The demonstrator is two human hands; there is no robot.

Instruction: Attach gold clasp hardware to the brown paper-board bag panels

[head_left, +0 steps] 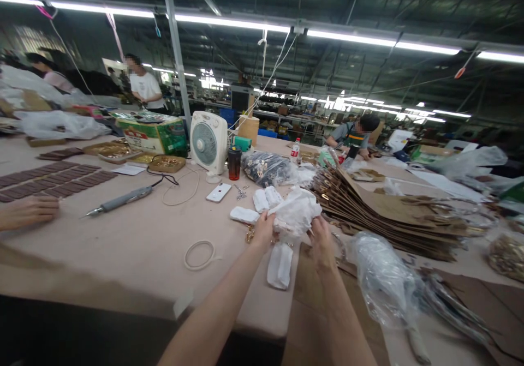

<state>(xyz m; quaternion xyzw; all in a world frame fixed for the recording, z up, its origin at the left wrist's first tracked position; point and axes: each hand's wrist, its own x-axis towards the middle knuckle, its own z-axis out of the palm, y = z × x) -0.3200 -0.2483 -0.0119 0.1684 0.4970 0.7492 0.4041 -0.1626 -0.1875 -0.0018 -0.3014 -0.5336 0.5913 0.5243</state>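
Note:
A crumpled, thin white sheet, which looks like tissue paper, is held up over the table between my two hands. My left hand pinches its left edge, while the fingers of my right hand close on its lower right side. Just below lies a folded white packet. Another flat white packet rests left of my left hand, with further white packets behind it. Small gold-coloured metal pieces show beside my left fingers. Whether the sheet wraps anything is hidden.
A stack of brown panels and a clear plastic bag lie to the right. Beyond are a phone, a tumbler and a fan. At left, another person's hand rests near a grey electric screwdriver.

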